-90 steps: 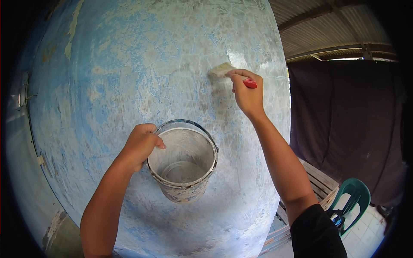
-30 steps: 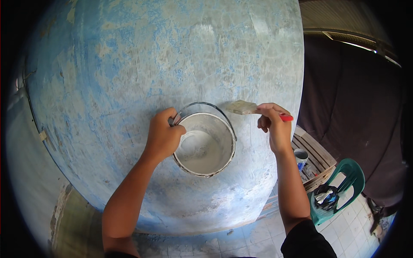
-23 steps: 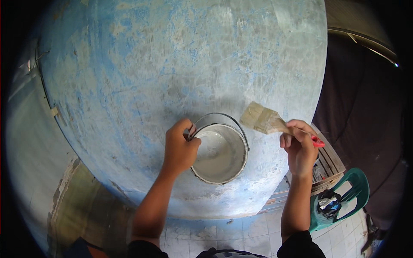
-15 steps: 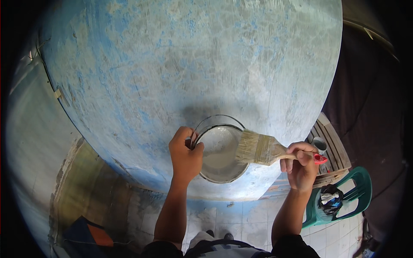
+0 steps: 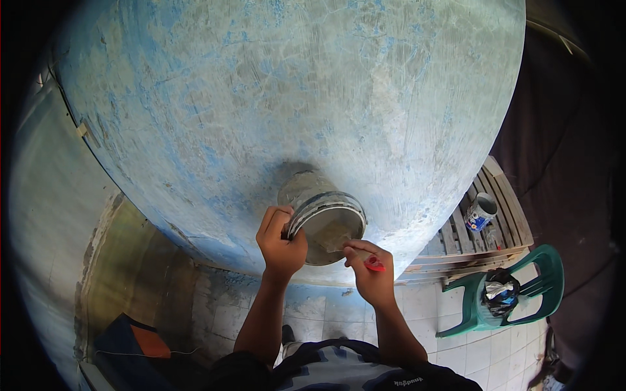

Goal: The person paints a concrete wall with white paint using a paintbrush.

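My left hand (image 5: 282, 242) is closed on the rim of a paint bucket (image 5: 305, 185), which is tilted so its mouth faces me. Greyish-white paint lies inside. The fingers of my right hand (image 5: 373, 272) are wrapped round the handle of a paintbrush (image 5: 334, 236). Its wide bristles are inside the bucket, at the paint, and the red end of the handle sticks out past my fingers. Behind the bucket stands the wall (image 5: 274, 111), pale blue under a streaky, patchy greyish-white coat.
At the right stands a slatted wooden bench (image 5: 450, 238) with a tin can (image 5: 481, 212) on it. Nearer me is a green plastic chair (image 5: 553, 280) with a black plastic bag (image 5: 501, 293) on its seat. A dark blue and orange item (image 5: 124, 345) lies at lower left.
My right hand has moved left, taking the brush from beside the bucket's rim into it. The bucket has tipped toward me, so its outer side now shows.
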